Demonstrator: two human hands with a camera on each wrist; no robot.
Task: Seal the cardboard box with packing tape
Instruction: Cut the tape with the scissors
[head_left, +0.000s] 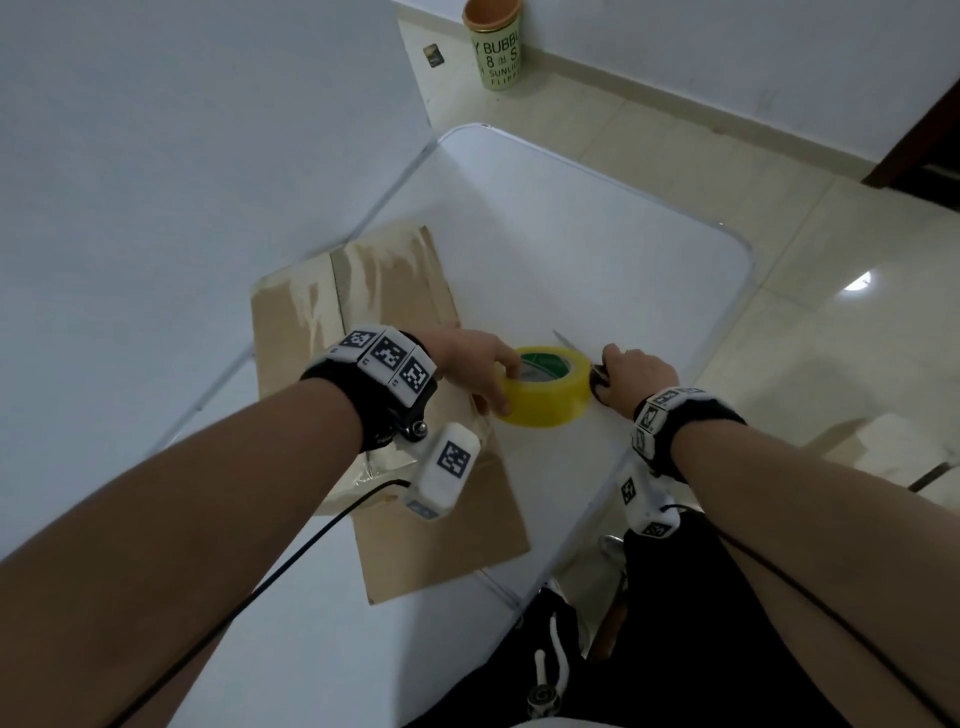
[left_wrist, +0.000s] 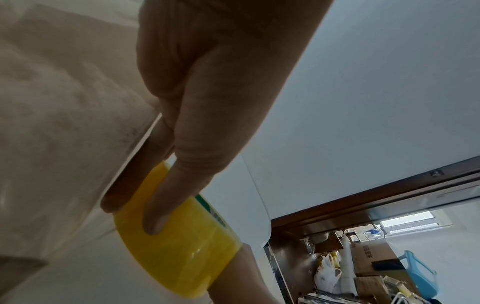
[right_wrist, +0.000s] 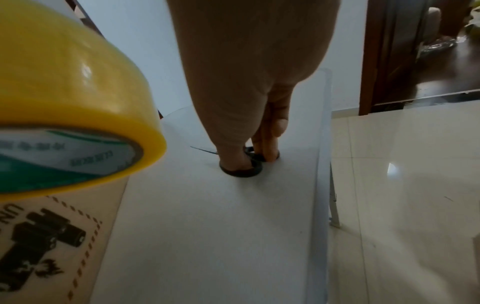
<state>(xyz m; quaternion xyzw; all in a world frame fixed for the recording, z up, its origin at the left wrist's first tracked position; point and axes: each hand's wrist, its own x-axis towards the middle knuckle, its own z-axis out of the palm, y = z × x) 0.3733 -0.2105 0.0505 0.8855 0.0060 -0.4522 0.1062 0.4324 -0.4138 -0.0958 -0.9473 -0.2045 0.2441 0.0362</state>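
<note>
Two hands work: left hand (head_left: 480, 371) grips the yellow tape roll (head_left: 545, 387), right hand (head_left: 636, 382) fingers the scissors (right_wrist: 242, 164). Unsteadied, the roll's pull could shift the cardboard box (head_left: 363, 322), wrinkling tape.

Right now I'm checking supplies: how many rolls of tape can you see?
1. The yellow tape roll is at the cardboard box's right edge, gripped by the left hand. The right hand is on the scissors. Others may be out of view.
</note>
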